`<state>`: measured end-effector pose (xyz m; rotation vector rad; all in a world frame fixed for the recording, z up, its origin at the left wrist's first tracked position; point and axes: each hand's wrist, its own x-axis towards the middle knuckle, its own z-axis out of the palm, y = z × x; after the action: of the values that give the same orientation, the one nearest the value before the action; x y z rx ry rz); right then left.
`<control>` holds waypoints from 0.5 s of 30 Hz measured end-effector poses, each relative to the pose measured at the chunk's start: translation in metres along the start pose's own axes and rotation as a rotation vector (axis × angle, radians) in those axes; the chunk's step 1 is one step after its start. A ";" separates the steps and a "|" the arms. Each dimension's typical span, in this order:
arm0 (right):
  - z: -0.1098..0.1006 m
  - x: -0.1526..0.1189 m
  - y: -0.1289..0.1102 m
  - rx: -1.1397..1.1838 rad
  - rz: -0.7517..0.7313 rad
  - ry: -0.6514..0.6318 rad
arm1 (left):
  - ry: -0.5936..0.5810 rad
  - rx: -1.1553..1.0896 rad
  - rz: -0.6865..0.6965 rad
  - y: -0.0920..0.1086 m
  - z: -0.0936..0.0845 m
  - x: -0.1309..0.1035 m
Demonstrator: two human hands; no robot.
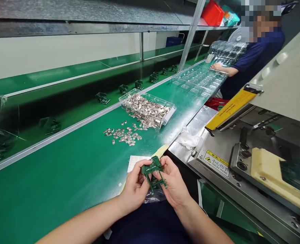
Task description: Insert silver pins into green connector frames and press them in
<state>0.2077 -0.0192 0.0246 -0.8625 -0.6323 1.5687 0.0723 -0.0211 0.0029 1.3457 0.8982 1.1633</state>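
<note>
A dark green plastic frame point(154, 166) is held between both hands at the table's front edge. My left hand point(135, 184) grips its left side, thumb on top. On the right side, my right hand point(174, 181) has its fingers closed around the part. Below and behind the hands lies a white ribbed pad point(137, 162). Small metal pieces point(126, 135) are scattered on the green table point(88, 162) beyond the hands. More such pieces fill a clear plastic bin point(170, 117) that lies tilted, its front spilling onto the table.
Several green frames point(102, 98) sit on the belt behind a metal rail point(83, 124). Clear trays point(198, 79) are at the back right, beside a person in dark blue point(254, 61). A machine with a yellow guard point(231, 107) stands at right; a shelf point(88, 27) spans above.
</note>
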 end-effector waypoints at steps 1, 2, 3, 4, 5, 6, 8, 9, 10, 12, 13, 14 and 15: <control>-0.007 -0.002 -0.003 -0.041 -0.014 -0.023 | -0.007 0.011 -0.015 0.002 0.002 0.001; -0.015 -0.004 -0.007 -0.109 -0.041 -0.052 | -0.014 0.027 -0.031 0.004 0.004 0.003; -0.024 -0.007 -0.012 -0.206 -0.084 -0.082 | -0.027 0.052 -0.045 0.007 0.007 0.005; -0.034 -0.012 -0.019 -0.328 -0.143 -0.107 | -0.051 0.087 -0.059 0.010 0.010 0.008; -0.043 -0.017 -0.027 -0.468 -0.216 -0.129 | -0.093 0.128 -0.069 0.014 0.015 0.011; -0.051 -0.024 -0.037 -0.613 -0.302 -0.148 | -0.155 0.170 -0.069 0.018 0.020 0.015; -0.067 -0.041 -0.060 -0.858 -0.475 -0.175 | -0.348 0.229 -0.053 0.030 0.035 0.026; -0.075 -0.052 -0.072 -0.930 -0.550 -0.185 | -0.473 0.239 -0.046 0.037 0.044 0.033; -0.084 -0.065 -0.085 -0.971 -0.613 -0.178 | -0.607 0.235 -0.037 0.044 0.055 0.041; -0.103 -0.092 -0.108 -0.981 -0.698 -0.058 | -0.844 0.225 0.007 0.059 0.080 0.063; -0.114 -0.107 -0.118 -0.961 -0.737 0.073 | -0.913 0.235 0.056 0.065 0.096 0.075; -0.127 -0.121 -0.127 -0.925 -0.795 0.251 | -0.941 0.257 0.121 0.069 0.114 0.086; -0.140 -0.135 -0.135 -0.866 -0.879 0.461 | -0.935 0.289 0.196 0.073 0.135 0.098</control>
<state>0.4069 -0.1369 0.0751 -1.2744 -1.1627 0.2395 0.2177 0.0308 0.0982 1.9843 0.2470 0.4186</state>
